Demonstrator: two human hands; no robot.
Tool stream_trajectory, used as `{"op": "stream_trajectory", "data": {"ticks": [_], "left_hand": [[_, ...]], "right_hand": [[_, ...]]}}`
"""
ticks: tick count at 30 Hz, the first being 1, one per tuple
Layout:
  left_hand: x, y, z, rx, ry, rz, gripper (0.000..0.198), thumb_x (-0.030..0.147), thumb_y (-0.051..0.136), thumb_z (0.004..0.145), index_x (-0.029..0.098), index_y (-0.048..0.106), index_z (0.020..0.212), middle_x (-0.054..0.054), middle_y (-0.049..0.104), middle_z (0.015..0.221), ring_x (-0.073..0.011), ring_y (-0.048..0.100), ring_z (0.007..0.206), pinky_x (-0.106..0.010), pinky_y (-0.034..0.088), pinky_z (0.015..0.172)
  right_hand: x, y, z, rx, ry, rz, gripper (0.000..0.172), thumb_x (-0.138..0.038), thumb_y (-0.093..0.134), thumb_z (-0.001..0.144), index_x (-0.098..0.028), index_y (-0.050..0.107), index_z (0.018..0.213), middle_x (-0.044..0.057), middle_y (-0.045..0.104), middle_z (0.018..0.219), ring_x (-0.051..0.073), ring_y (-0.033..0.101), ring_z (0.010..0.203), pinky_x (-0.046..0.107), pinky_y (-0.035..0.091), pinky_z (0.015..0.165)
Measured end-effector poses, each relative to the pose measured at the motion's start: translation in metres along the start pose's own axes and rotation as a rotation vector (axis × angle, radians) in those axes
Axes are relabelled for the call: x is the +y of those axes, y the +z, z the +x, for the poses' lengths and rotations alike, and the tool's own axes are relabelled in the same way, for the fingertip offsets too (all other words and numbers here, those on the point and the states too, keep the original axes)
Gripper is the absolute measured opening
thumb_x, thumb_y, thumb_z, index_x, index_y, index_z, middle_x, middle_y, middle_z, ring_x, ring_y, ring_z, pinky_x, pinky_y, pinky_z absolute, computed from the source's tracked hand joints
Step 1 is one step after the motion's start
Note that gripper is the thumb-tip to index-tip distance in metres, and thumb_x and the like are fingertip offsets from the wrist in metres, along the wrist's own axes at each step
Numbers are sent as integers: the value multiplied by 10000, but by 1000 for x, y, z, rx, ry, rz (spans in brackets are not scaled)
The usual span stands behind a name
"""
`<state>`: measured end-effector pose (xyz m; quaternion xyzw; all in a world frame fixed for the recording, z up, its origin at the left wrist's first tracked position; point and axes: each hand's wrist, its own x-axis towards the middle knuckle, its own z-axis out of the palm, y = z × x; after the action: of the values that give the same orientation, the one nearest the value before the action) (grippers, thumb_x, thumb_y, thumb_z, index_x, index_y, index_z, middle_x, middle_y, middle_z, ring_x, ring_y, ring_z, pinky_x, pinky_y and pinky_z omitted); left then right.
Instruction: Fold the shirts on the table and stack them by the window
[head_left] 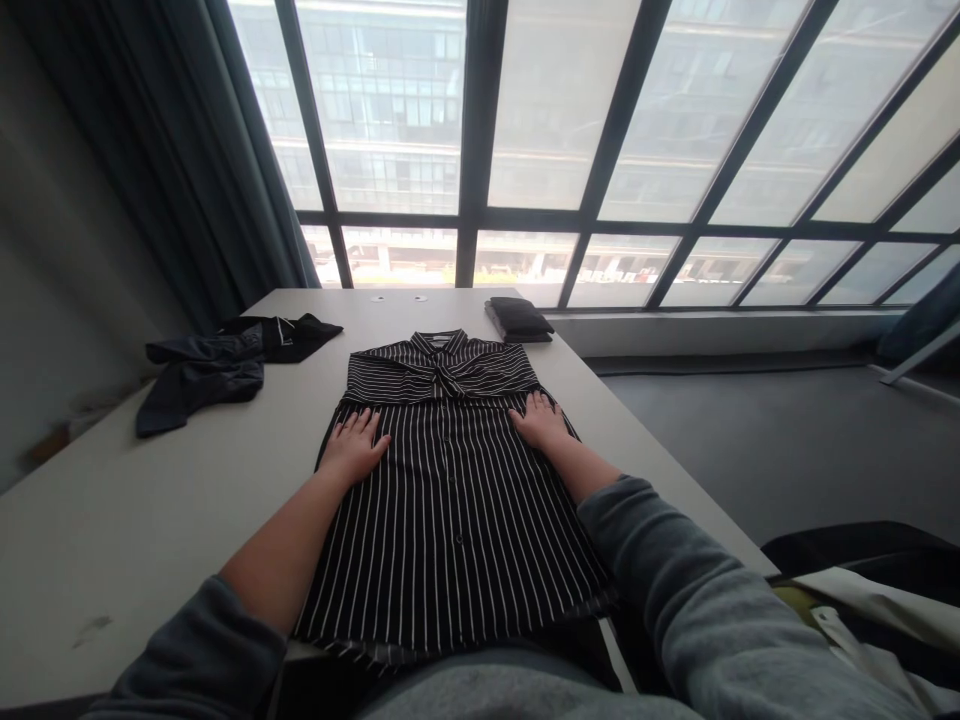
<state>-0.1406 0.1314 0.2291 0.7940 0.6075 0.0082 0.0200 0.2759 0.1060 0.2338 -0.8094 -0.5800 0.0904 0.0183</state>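
Note:
A black shirt with white stripes (420, 500) lies front side up, its collar toward the window and its hem at the near table edge. Its sleeves are folded across the chest, one over the other near the middle. My left hand (354, 446) rests flat on the shirt's left side, just below the folded sleeve, fingers spread. On the right side, at about the same height, my right hand (540, 420) also presses flat with its fingers apart. Neither hand grips the cloth. A row of buttons runs down the shirt's middle.
The shirt lies on a white table (187, 520). Crumpled dark garments (217, 365) are at the far left, and a folded dark stack (519, 318) sits by the far right edge. Light and dark cloth (877, 610) hangs off a chair at lower right. Windows stand behind.

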Motion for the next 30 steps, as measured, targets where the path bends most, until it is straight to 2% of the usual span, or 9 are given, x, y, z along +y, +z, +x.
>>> {"op": "stream_trajectory", "data": {"ticks": [6,12,17,19,22,25,27,30], "left_hand": [[0,0,0,5,-5,-9,748,589,285,1071,187,305,1701,-78,215,1780,-306,193,1648,-514,184,1323],[0,1,-1,24,4,-9,750,582,309,1066,173,319,1695,-92,234,1775,-313,218,1640,-512,197,1320],[-1,3,1,25,0,-5,748,579,291,1065,179,318,1696,-82,234,1773,-313,219,1639,-524,190,1318],[0,3,2,24,-2,-3,746,579,295,1062,186,321,1695,-84,234,1773,-315,224,1638,-525,192,1314],[0,3,2,13,2,-7,755,584,286,1060,184,307,1700,-85,216,1778,-317,210,1642,-523,189,1314],[-1,3,2,15,3,-18,754,583,286,1060,185,307,1701,-84,215,1778,-317,204,1644,-528,188,1314],[-1,4,2,21,3,-24,747,582,291,1060,195,313,1699,-82,224,1777,-318,210,1642,-530,190,1313],[-1,4,2,23,3,-25,748,584,293,1061,196,309,1701,-81,227,1776,-315,208,1643,-521,183,1315]], "right_hand": [[18,-2,2,6,29,-9,909,-657,169,1045,-47,129,1717,134,49,1798,287,69,1660,552,58,1323],[15,-4,2,-26,42,-13,901,-658,154,1048,-64,95,1723,133,5,1801,283,29,1663,550,22,1321],[7,-15,-5,-52,64,-32,882,-622,153,1060,-39,86,1718,139,-23,1798,288,-7,1664,540,8,1321],[-2,-18,-14,-21,19,-45,877,-606,151,1064,-19,95,1713,144,-21,1796,293,-15,1664,533,-6,1322],[-19,-15,-32,30,-174,-66,867,-618,138,1069,-44,110,1718,113,-4,1798,265,-25,1666,495,-35,1325],[-27,-4,-47,-30,-334,-64,875,-668,145,1065,-98,136,1728,86,15,1799,246,-6,1668,454,-23,1330],[-25,3,-50,-62,-358,-55,891,-688,159,1062,-93,151,1725,107,38,1799,249,18,1668,427,3,1333],[-9,6,-45,-45,-320,-48,902,-679,180,1066,-52,165,1715,153,70,1794,259,38,1667,403,27,1335]]}}
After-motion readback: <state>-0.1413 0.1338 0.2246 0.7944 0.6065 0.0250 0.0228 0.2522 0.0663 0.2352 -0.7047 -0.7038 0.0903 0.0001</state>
